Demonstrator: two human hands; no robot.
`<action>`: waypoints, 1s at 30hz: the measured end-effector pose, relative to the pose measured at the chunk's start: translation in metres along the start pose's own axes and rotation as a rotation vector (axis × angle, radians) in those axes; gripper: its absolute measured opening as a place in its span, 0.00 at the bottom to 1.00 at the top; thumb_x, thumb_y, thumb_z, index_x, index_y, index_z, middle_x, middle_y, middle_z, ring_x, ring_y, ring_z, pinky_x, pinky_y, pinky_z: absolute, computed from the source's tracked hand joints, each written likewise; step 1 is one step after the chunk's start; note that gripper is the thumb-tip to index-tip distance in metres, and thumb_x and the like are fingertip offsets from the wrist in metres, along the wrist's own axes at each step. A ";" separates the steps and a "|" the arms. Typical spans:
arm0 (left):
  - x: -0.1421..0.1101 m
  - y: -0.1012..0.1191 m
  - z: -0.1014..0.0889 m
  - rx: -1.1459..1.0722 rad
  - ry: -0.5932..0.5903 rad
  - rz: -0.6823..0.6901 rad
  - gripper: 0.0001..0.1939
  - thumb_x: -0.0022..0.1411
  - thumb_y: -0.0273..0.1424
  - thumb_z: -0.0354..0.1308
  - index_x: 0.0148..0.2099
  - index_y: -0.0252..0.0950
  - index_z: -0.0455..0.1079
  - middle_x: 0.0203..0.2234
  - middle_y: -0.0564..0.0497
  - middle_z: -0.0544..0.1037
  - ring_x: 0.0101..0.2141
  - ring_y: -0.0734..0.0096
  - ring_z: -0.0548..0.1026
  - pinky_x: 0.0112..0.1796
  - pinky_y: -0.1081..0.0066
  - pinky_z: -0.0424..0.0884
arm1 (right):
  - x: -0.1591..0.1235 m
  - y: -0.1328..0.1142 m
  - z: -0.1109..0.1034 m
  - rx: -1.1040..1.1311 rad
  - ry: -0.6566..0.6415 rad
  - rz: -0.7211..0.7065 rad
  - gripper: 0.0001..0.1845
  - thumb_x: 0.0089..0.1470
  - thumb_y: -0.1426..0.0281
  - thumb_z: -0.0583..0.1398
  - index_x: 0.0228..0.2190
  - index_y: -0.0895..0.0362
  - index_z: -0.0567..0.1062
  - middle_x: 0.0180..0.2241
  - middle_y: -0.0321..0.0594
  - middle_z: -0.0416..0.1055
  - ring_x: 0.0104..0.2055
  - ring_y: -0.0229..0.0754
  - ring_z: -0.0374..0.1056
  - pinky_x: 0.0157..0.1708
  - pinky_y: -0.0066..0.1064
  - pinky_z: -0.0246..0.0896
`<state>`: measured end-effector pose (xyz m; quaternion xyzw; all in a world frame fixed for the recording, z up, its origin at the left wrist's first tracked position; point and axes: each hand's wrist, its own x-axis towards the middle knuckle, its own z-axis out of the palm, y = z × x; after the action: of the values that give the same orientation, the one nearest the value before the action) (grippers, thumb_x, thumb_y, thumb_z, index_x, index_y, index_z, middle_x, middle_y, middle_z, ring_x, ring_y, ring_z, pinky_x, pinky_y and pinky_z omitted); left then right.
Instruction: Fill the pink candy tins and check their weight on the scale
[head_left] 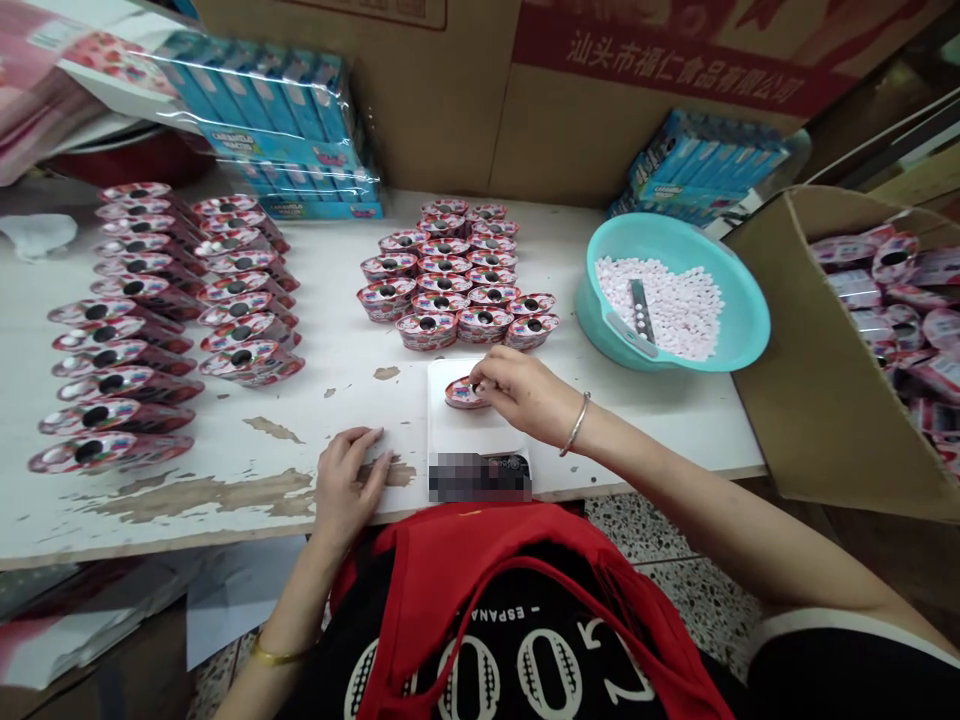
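Note:
A small oval red-and-pink candy container (463, 392) with a hole in its top stands on a white digital scale (457, 437). My right hand (525, 392) is over the container's right end, thumb and fingers pinched together at the dark hole. Whatever lies between those fingertips is too small to make out. My left hand (349, 478) rests on the tabletop left of the scale, fingers spread and holding nothing. Behind the scale stand several similar containers (444, 284) in close rows, their holes facing up. The scale's display is blurred out.
A turquoise basin (750, 315) of small white-pink candies (686, 300), with a dark strip inside, stands to the right. More containers (112, 385) line the left. Blue packs (292, 140) stand at the back. A cardboard box (817, 400) of containers is at far right.

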<state>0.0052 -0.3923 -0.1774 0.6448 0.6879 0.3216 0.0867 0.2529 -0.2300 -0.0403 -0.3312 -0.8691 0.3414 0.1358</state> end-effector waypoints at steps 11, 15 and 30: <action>-0.001 0.002 0.000 -0.011 -0.014 -0.048 0.17 0.62 0.35 0.57 0.53 0.38 0.70 0.45 0.44 0.73 0.47 0.60 0.72 0.48 0.59 0.68 | -0.001 0.001 -0.020 0.590 0.117 0.239 0.04 0.56 0.71 0.60 0.36 0.56 0.75 0.27 0.35 0.68 0.26 0.34 0.61 0.26 0.27 0.56; 0.000 0.003 0.000 -0.012 -0.021 -0.056 0.16 0.62 0.35 0.56 0.52 0.39 0.70 0.44 0.45 0.73 0.47 0.60 0.72 0.48 0.59 0.68 | -0.012 0.011 -0.035 0.893 0.178 0.390 0.13 0.49 0.66 0.67 0.38 0.57 0.76 0.31 0.37 0.70 0.24 0.30 0.59 0.18 0.24 0.47; 0.001 0.005 -0.001 -0.002 -0.021 -0.064 0.15 0.62 0.35 0.56 0.51 0.38 0.71 0.44 0.44 0.73 0.46 0.60 0.72 0.47 0.59 0.68 | -0.004 -0.003 -0.010 0.758 0.042 0.353 0.06 0.54 0.73 0.59 0.35 0.57 0.74 0.19 0.31 0.64 0.21 0.31 0.57 0.20 0.24 0.49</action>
<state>0.0087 -0.3918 -0.1736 0.6259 0.7068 0.3126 0.1046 0.2596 -0.2291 -0.0310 -0.4086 -0.6086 0.6485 0.2050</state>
